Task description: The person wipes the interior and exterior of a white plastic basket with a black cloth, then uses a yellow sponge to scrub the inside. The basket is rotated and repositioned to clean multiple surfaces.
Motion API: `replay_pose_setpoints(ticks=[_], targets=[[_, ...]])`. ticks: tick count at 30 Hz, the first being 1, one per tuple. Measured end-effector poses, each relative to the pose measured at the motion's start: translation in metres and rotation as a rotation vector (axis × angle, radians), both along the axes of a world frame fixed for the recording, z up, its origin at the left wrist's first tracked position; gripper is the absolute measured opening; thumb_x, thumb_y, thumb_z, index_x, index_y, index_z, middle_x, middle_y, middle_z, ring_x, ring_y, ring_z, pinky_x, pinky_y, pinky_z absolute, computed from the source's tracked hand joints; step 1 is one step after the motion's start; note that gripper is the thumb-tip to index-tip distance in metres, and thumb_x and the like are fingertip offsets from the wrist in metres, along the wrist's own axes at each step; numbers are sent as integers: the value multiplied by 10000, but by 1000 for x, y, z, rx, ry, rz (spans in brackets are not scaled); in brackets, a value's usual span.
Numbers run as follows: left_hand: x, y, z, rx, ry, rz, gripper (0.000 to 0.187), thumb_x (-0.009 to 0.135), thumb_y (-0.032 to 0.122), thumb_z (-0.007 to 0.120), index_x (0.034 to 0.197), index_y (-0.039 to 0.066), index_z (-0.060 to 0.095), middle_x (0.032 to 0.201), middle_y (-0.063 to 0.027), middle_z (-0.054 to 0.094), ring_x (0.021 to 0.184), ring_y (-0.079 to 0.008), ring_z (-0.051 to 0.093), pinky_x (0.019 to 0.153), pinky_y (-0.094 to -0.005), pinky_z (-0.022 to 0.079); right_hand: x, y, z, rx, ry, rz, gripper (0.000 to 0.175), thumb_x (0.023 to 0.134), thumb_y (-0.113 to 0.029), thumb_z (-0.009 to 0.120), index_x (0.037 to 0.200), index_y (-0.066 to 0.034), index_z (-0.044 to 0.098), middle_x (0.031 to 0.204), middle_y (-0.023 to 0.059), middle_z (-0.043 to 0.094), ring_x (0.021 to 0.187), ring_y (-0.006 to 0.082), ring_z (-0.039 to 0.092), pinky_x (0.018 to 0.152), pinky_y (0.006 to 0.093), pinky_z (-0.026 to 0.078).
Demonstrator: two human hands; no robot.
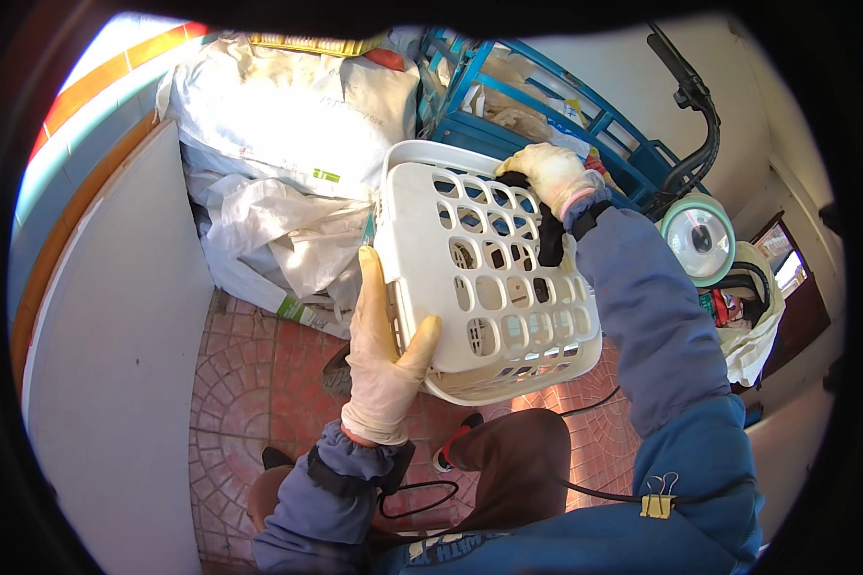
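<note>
A white plastic basket [431, 280] with rows of rounded holes is held up in front of me, tilted. My left hand [385, 366], in a pale thin glove, grips its near left side, thumb spread over the white plastic and another finger along the edge. At the basket's far right edge, my right hand [546, 172], gloved too, is closed on a black cloth [551, 233]. This cloth hangs down across the perforated face. Through the holes I see some small items, too broken up to name. The right fingertips are partly hidden.
White woven sacks [295, 115] are piled beyond the basket, beside a blue metal cart frame [496, 136]. On the right are a black handlebar [701, 129], a round lamp [699, 241] and a cloth bag [751, 338]. A pale panel [122, 359] stands left on red paving [237, 388].
</note>
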State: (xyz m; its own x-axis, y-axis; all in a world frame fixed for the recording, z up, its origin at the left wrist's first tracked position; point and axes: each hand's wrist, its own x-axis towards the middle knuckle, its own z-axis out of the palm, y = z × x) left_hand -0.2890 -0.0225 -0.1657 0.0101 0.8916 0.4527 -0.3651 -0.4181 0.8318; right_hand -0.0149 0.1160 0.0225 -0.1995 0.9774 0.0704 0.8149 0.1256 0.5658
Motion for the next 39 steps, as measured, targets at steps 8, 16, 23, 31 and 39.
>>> replay_pose_setpoints(ticks=[8,16,23,31,39], targets=[[-1,0,3,-24,-38,-41,929,878,138,730,1607,-64,190,1581,-264,384,1420,-322,437,1162,-399,363,19,1,9,89,2,-603,413,925,-107,698,1317,-238,702,1298,104,703,1227,304,649,1063,385,508],[-1,1,2,33,-16,-2,933,877,147,741,1601,-74,195,1572,-273,390,1414,-338,445,1160,-405,364,12,6,-5,110,247,-124,362,978,-76,632,1297,-232,701,1264,114,696,1120,282,656,1024,372,507],[-3,2,1,49,26,14,961,883,219,760,1595,-87,192,1574,-284,384,1415,-342,445,1160,-418,363,61,12,3,90,175,-699,342,1033,-272,556,1345,-204,680,1441,74,618,1279,291,620,1080,432,500],[-20,3,-5,-39,-262,-10,575,1058,159,560,1562,-40,368,1607,-187,401,1464,-248,407,1200,-356,309,12,-35,9,210,376,-390,476,934,-164,677,1403,-233,633,1355,143,650,1187,344,633,1058,386,498],[-19,2,-7,-197,-355,-65,520,1003,-15,456,1523,2,466,1507,-118,532,1387,-187,488,1182,-316,329,-107,-93,-13,196,467,352,555,871,-87,706,1402,-227,628,1160,97,693,1083,285,661,984,359,523]])
